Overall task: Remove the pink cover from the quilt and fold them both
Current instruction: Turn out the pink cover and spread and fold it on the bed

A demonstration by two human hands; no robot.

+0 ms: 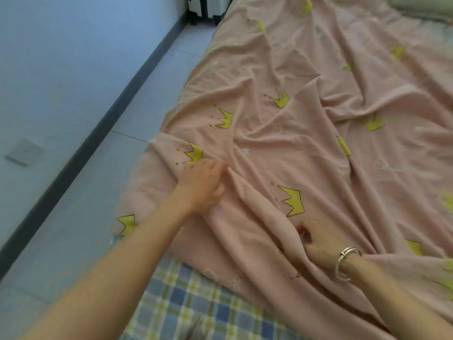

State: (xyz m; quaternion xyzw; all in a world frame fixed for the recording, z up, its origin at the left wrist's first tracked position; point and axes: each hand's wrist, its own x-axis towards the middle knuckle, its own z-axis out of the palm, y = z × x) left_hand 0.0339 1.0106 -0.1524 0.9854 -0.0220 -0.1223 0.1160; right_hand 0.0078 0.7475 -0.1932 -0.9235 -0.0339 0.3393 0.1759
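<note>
The pink cover [306,77], printed with yellow crowns, lies rumpled across the whole bed with the quilt hidden inside it. My left hand [202,184] reaches out to the cover's near-left corner and pinches a ridge of the fabric beside a crown. My right hand [321,244], with a silver bangle on the wrist, is closed on a fold of the cover nearer to me; its fingers are partly buried in the cloth.
A blue and yellow checked sheet [196,303] shows under the cover's near edge. Grey floor tiles [103,197] run along the bed's left side up to a wall with a dark skirting. A white wheeled case [206,6] stands at the far end.
</note>
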